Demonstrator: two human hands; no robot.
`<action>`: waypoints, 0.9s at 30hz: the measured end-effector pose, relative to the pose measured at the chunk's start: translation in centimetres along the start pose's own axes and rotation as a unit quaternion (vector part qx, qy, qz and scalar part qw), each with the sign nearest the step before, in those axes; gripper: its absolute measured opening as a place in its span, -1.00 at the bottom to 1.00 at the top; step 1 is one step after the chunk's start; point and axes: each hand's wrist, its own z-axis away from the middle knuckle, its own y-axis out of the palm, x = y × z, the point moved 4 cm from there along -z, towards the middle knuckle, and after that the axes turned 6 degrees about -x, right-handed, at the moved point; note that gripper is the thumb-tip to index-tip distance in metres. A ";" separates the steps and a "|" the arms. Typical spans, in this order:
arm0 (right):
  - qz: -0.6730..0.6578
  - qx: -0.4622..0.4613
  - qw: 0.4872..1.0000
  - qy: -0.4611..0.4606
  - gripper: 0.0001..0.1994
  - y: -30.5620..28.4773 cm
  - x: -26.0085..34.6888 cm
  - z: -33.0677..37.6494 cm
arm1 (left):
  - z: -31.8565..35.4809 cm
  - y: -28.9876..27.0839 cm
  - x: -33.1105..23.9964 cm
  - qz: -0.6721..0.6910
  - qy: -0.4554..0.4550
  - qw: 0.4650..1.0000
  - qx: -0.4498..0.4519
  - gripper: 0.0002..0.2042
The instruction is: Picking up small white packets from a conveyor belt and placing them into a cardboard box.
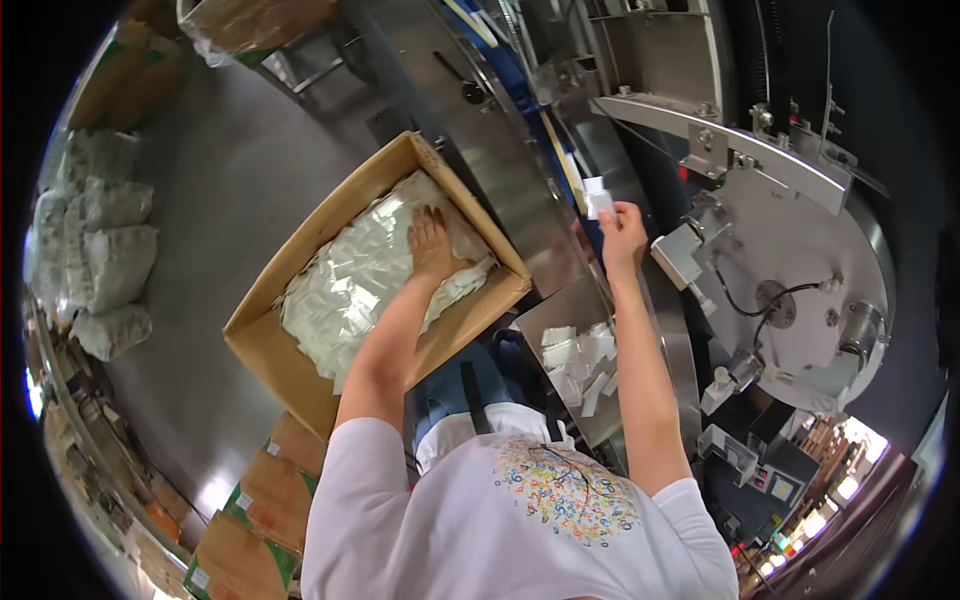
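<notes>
My left hand lies flat with its fingers spread on a heap of small, shiny white packets. The heap fills much of an open cardboard box in front of me on the left. Over the narrow blue conveyor on the right, my right hand pinches a small white packet between thumb and fingers. More white pieces lie loose in a metal tray beside my right forearm.
A steel machine with a round plate stands close on the right. Clear bags are stacked at the far left, and closed cartons sit at the lower left. Another carton with plastic wrap rests on a stand at the top.
</notes>
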 end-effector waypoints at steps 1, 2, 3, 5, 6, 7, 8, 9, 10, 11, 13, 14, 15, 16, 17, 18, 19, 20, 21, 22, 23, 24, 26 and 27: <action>0.048 0.022 0.999 -0.001 -0.81 0.2 -0.6 0.2 | 0.0 0.4 0.0 -0.038 0.016 0.999 -0.011 0.23; 0.095 0.046 0.994 -0.001 -0.81 0.2 -1.1 0.6 | -0.4 0.8 0.2 -0.036 0.020 0.999 -0.007 0.23; 0.108 0.064 0.992 -0.011 -0.80 -0.4 -1.7 1.3 | -0.7 1.7 0.6 -0.033 -0.006 0.998 0.050 0.19; 0.136 0.007 0.989 -0.048 -0.80 -3.0 -2.8 3.7 | -0.7 3.1 0.7 -0.097 -0.020 0.985 0.140 -0.04; 0.157 -0.047 0.983 -0.088 -0.79 -3.8 -3.0 4.3 | -0.4 3.4 1.1 -0.097 -0.023 0.985 0.141 -0.04; 0.158 -0.047 0.983 -0.086 -0.79 -4.1 -2.5 4.3 | -0.2 3.5 1.2 -0.066 -0.010 0.991 0.113 -0.25; 0.107 -0.015 0.994 -0.006 -0.79 -4.0 -1.9 4.1 | 0.0 3.5 1.7 -0.036 0.001 0.996 0.083 -0.46; 0.054 0.019 0.996 0.074 -0.79 -3.6 -1.5 4.1 | 0.3 3.7 2.4 -0.039 -0.002 0.996 0.083 -0.46; 0.051 0.018 0.996 0.075 -0.79 -3.3 -1.0 3.3 | 0.5 3.6 2.7 0.009 0.007 0.999 0.047 -0.48; 0.043 0.037 0.998 0.033 -0.77 -2.1 -0.2 1.8 | 0.7 3.2 3.1 0.056 0.014 0.998 0.011 -0.49; 0.094 0.005 0.990 -0.107 -0.72 0.2 3.1 0.2 | 1.0 2.8 4.5 0.106 -0.060 0.993 0.008 -0.55; 0.154 -0.053 0.966 -0.203 -0.70 1.0 5.3 0.1 | 1.1 2.2 5.1 0.163 -0.126 0.979 0.007 -0.60; 0.147 -0.071 0.953 -0.257 -0.65 1.7 6.5 0.3 | 1.5 1.1 6.0 0.199 -0.145 0.969 -0.017 -0.63; 0.144 -0.071 0.954 -0.255 -0.65 1.9 7.5 1.0 | 1.7 -0.6 5.8 0.195 -0.145 0.970 -0.018 -0.63; 0.083 -0.018 0.973 -0.216 -0.67 2.0 9.0 2.3 | 2.3 -2.6 5.2 0.359 -0.210 0.909 0.010 -0.64; 0.014 0.042 0.983 -0.177 -0.69 2.8 10.5 4.3 | 3.6 -4.6 5.3 0.508 -0.274 0.816 0.030 -0.65; -0.065 0.113 0.983 -0.132 -0.70 3.8 11.8 6.6 | 4.8 -6.4 5.5 0.546 -0.279 0.790 0.008 -0.69; -0.138 0.180 0.970 -0.083 -0.71 4.8 12.6 8.5 | 5.7 -8.8 4.8 0.544 -0.280 0.791 0.004 -0.69; -0.118 0.180 0.963 -0.160 -0.71 5.5 13.0 9.7 | 6.4 -11.5 3.2 0.558 -0.304 0.772 0.025 -0.71; -0.099 0.182 0.949 -0.236 -0.71 6.5 13.0 11.1 | 7.3 -13.1 2.8 0.569 -0.329 0.752 0.042 -0.73; -0.104 0.180 0.949 -0.238 -0.71 7.2 13.2 12.2 | 7.6 -12.8 3.0 0.618 -0.288 0.730 0.046 -0.75; -0.101 0.251 0.945 -0.185 -0.72 8.2 13.0 13.2 | 8.3 -12.6 3.4 0.617 -0.285 0.732 0.043 -0.75; -0.093 0.310 0.937 -0.128 -0.73 8.7 12.2 14.1 | 9.0 -14.1 1.5 0.668 -0.280 0.687 0.063 -0.76; -0.084 0.304 0.942 -0.117 -0.77 8.4 11.8 14.1 | 9.2 -14.7 0.7 0.690 -0.274 0.667 0.069 -0.76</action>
